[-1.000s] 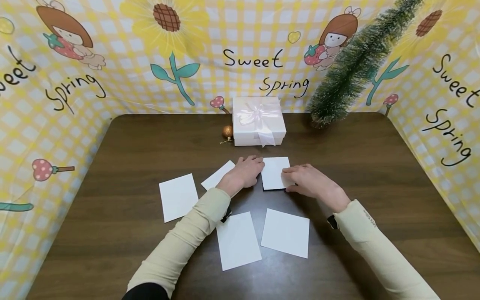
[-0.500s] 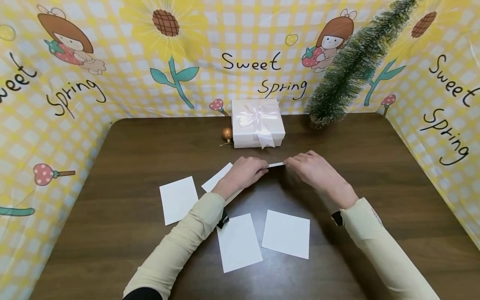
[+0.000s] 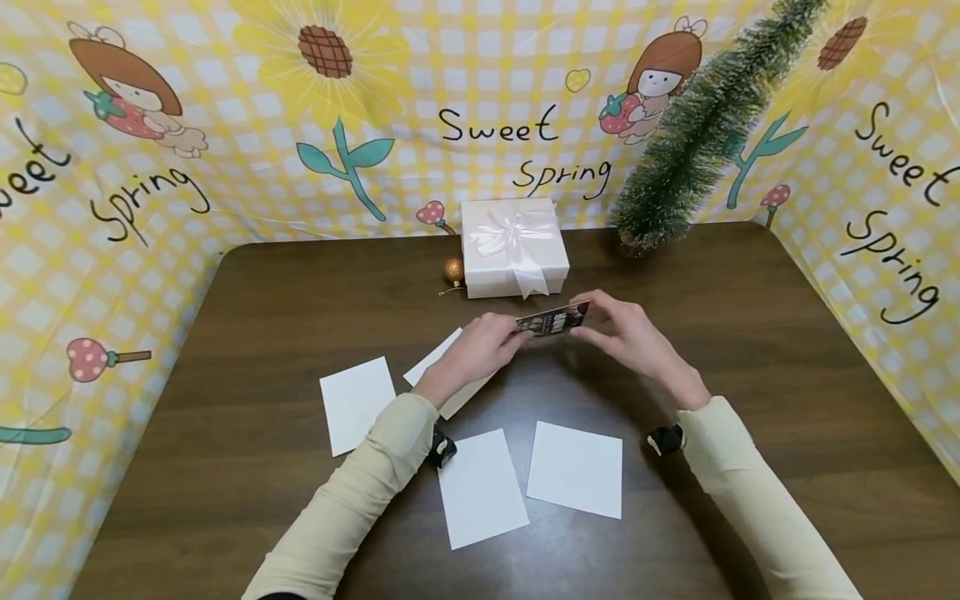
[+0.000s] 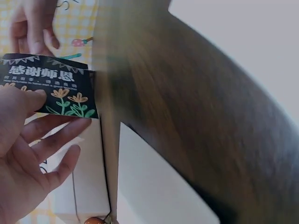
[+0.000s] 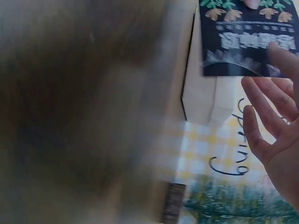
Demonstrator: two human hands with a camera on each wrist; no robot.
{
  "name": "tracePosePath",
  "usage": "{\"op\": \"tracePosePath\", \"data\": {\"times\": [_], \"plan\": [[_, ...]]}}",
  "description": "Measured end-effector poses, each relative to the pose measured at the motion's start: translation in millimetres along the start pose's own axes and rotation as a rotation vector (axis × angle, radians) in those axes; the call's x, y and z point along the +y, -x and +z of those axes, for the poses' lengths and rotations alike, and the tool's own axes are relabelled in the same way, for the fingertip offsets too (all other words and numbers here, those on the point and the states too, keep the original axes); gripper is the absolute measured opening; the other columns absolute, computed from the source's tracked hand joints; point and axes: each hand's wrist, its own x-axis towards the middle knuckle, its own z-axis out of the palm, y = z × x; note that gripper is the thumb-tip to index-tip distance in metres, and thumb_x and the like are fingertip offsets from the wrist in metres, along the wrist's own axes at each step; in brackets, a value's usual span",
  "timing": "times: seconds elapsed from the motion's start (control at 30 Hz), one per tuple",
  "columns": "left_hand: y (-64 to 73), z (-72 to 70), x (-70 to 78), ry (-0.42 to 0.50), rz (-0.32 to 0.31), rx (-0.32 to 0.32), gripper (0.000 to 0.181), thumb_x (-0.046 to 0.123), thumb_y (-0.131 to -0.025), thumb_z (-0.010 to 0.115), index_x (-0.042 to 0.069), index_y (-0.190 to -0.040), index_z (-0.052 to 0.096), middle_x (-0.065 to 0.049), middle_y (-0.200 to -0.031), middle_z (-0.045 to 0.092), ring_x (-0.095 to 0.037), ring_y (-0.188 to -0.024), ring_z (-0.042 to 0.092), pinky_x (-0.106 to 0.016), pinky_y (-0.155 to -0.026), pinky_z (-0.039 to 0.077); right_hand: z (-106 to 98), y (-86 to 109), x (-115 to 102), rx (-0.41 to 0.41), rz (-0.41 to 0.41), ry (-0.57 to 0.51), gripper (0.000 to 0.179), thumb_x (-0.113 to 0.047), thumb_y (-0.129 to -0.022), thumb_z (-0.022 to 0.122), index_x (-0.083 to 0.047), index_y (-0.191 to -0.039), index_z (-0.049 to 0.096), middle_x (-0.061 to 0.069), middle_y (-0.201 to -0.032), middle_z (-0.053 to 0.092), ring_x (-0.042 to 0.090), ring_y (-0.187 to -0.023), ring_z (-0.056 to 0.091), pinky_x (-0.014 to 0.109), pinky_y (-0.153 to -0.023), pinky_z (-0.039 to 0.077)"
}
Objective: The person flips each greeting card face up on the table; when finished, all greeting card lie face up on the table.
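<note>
Far left on the bench (image 3: 195, 467): a white square card (image 3: 352, 404), its right side partly covered by your left sleeve (image 3: 375, 467). Your left arm reaches up from the lower left, dark wrist unit (image 3: 442, 447) hanging below the cuff. Beneath your left hand (image 3: 476, 346), a half-hidden card (image 3: 461, 396) lies at a slant, showing on both sides of the wrist. That hand pinches the left end of a black printed card (image 3: 553, 320): thumb across the front, fingers behind, the lower ones spread. The printed card is raised off the bench and tilted, printed face toward you: white Chinese lettering, orange flowers, green stems. Behind it, an orange bauble (image 3: 453, 271) beside a white gift box (image 3: 513, 258) with a bow. Nearer you, two white cards, one left (image 3: 483, 492), one right (image 3: 576, 471), lie just apart. Your right arm angles in from the lower right. Your right hand (image 3: 641, 342) is bent loosely around the printed card's right end, thumb below, index finger at the top corner; cannot tell whether it grips.
</note>
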Motion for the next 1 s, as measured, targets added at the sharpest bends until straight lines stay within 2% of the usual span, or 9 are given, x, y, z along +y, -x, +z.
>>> {"op": "tracePosePath", "data": {"times": [0.07, 0.17, 0.33, 0.4, 0.53, 0.67, 0.8, 0.9, 1.0], "plan": [[0.4, 0.1, 1.6, 0.053, 0.003, 0.000, 0.025, 0.019, -0.099, 0.057, 0.006, -0.079, 0.064, 0.001, -0.063, 0.051, -0.013, -0.057, 0.046, -0.025, -0.054, 0.038, 2, 0.6, 3, 0.001, 0.004, -0.045, 0.020, -0.004, -0.090, 0.068, -0.004, -0.110, 0.064, 0.013, -0.103, 0.071, 0.028, -0.092, 0.068, 0.045, -0.080, 0.055], [1.1, -0.9, 2.9, 0.148, -0.009, -0.023, 0.021, 0.022, -0.099, 0.058, 0.003, -0.097, 0.068, -0.004, -0.079, 0.065, -0.012, -0.067, 0.058, -0.024, -0.061, 0.046, 1, 0.8, 5, -0.007, -0.005, -0.043, 0.011, 0.000, -0.090, 0.066, -0.003, -0.101, 0.067, 0.014, -0.097, 0.071, 0.028, -0.085, 0.069, 0.039, -0.074, 0.056], [2.6, -9.0, 5.8, 0.225, -0.032, -0.002, 0.043, 0.026, -0.095, 0.065, 0.006, -0.132, 0.055, -0.010, -0.113, 0.069, -0.019, -0.097, 0.068, -0.035, -0.082, 0.054, -7, -2.3, -2, -0.053, -0.068, 0.190, 0.007, -0.001, -0.089, 0.068, -0.006, -0.089, 0.062, 0.006, -0.082, 0.067, 0.018, -0.070, 0.062, 0.033, -0.064, 0.052], [1.9, -12.4, 8.8, 0.187, -0.004, 0.021, 0.044, 0.026, -0.093, 0.067, 0.008, -0.133, 0.055, -0.008, -0.113, 0.069, -0.018, -0.098, 0.068, -0.037, -0.084, 0.053, -10, -4.8, -6, -0.084, -0.105, 0.294, 0.012, -0.003, -0.089, 0.069, -0.008, -0.085, 0.060, 0.002, -0.076, 0.064, 0.014, -0.065, 0.057, 0.032, -0.061, 0.047], [0.6, -15.2, 16.1, 0.073, 0.073, 0.054, 0.019, 0.019, -0.095, 0.065, 0.010, -0.112, 0.066, -0.002, -0.096, 0.070, -0.015, -0.084, 0.064, -0.035, -0.074, 0.051, -13, -9.0, -14, -0.125, -0.158, 0.372, 0.015, -0.003, -0.089, 0.069, -0.010, -0.082, 0.057, -0.001, -0.071, 0.059, 0.013, -0.062, 0.050, 0.032, -0.060, 0.042], [1.7, -14.5, 17.9, 0.103, 0.081, 0.106, 0.005, 0.011, -0.095, 0.063, 0.009, -0.095, 0.067, -0.001, -0.083, 0.066, -0.015, -0.071, 0.055, -0.029, -0.065, 0.046, -12, -7.4, -11, -0.066, -0.097, 0.213, 0.009, -0.006, -0.089, 0.070, -0.008, -0.095, 0.064, 0.002, -0.083, 0.066, 0.015, -0.073, 0.059, 0.037, -0.067, 0.050], [3.5, -14.4, 17.2, 0.257, 0.062, 0.210, 0.005, 0.009, -0.093, 0.065, 0.005, -0.091, 0.065, -0.004, -0.077, 0.062, -0.013, -0.066, 0.051, -0.024, -0.060, 0.041, -7, -2.0, -1, 0.063, 0.067, -0.072, 0.034, -0.011, -0.087, 0.073, -0.006, -0.119, 0.061, 0.009, -0.106, 0.069, 0.022, -0.095, 0.065, 0.041, -0.079, 0.054], [3.9, -15.4, 18.4, 0.370, 0.064, 0.282, 0.005, 0.007, -0.092, 0.066, 0.003, -0.090, 0.065, -0.006, -0.074, 0.061, -0.012, -0.063, 0.048, -0.023, -0.056, 0.039, 0, -0.8, 4, 0.106, 0.187, -0.282, 0.038, -0.012, -0.087, 0.074, -0.002, -0.121, 0.061, 0.009, -0.108, 0.069, 0.021, -0.093, 0.064, 0.034, -0.077, 0.053], [2.6, -16.3, 19.1, 0.441, 0.073, 0.318, 0.007, 0.006, -0.092, 0.066, 0.000, -0.095, 0.066, -0.008, -0.078, 0.065, -0.012, -0.064, 0.051, -0.022, -0.057, 0.042, 4, -2.6, 5, 0.115, 0.248, -0.425, 0.031, -0.012, -0.088, 0.072, 0.003, -0.115, 0.066, 0.005, -0.101, 0.070, 0.018, -0.085, 0.063, 0.028, -0.073, 0.052]]}}
